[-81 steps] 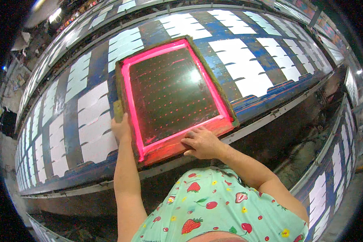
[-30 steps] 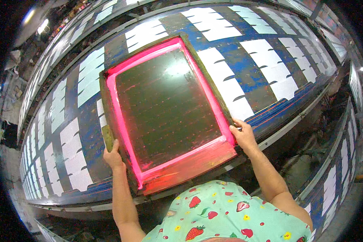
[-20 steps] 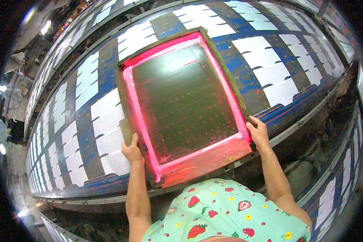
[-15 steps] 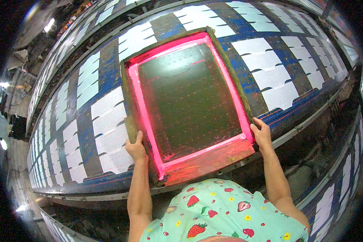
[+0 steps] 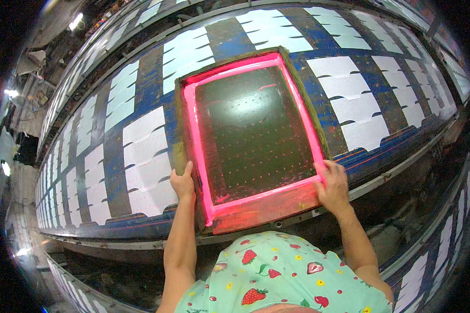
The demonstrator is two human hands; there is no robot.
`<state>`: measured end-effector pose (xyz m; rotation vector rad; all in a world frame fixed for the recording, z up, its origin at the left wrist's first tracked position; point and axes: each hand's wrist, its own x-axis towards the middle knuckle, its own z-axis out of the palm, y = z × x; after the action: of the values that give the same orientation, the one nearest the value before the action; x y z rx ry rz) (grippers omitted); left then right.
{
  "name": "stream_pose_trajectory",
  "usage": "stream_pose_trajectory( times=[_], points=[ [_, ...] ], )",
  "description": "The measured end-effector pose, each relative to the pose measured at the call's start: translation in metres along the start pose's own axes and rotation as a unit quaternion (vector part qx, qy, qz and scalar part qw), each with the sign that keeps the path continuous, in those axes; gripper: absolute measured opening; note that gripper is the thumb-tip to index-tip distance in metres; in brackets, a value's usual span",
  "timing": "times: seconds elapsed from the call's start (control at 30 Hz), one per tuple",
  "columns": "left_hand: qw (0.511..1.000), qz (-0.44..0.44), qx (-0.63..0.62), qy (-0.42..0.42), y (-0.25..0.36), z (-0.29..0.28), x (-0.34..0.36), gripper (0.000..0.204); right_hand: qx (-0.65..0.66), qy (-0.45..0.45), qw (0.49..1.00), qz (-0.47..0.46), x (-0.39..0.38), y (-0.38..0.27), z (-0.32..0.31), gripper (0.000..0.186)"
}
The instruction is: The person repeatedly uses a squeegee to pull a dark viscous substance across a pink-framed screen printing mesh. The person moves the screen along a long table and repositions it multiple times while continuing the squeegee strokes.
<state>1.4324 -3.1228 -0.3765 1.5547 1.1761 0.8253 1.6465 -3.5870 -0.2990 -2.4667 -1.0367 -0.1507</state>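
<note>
Screen frame shifted right, long axis pointing away, hands gripping near corners.

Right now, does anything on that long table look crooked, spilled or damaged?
Nothing looks broken or spilled. The printing screen with its pink-edged frame lies over the long blue table, the left hand and right hand gripping its near corners. The white fabric pieces lie in even rows. The table's blue surface is worn and ink-stained.

Both arms outstretched, left hand and right hand gripping.
</note>
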Motion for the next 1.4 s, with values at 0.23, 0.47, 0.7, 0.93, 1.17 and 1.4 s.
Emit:
stream_pose_trajectory(
  times=[0.23,0.47,0.7,0.93,1.17,1.4],
  points=[
    [0.996,0.074,0.042,0.003,0.081,-0.041,-0.032,0.061,0.051,-0.216,0.942,-0.25,-0.023,-0.09,0.002,0.044],
    [0.691,0.423,-0.487,-0.327,0.277,-0.173,-0.164,0.052,-0.01,-0.109,0.959,-0.261,-0.006,-0.124,0.024,0.04],
    [0.669,0.322,-0.518,-0.426,0.333,-0.246,-0.229,0.038,-0.024,-0.235,0.951,-0.197,0.027,-0.165,0.03,0.035],
    [0.684,0.218,-0.569,-0.401,0.325,-0.282,-0.254,0.028,-0.053,-0.198,0.956,-0.211,-0.008,-0.149,0.037,0.04],
    [0.713,0.115,-0.6,-0.343,0.343,-0.276,-0.244,0.028,-0.051,-0.081,0.967,-0.235,-0.016,-0.142,0.059,0.049],
    [0.755,0.238,-0.597,-0.13,0.26,-0.191,-0.163,0.031,-0.035,-0.011,0.961,-0.274,0.081,-0.119,0.092,0.045]
  ],
)
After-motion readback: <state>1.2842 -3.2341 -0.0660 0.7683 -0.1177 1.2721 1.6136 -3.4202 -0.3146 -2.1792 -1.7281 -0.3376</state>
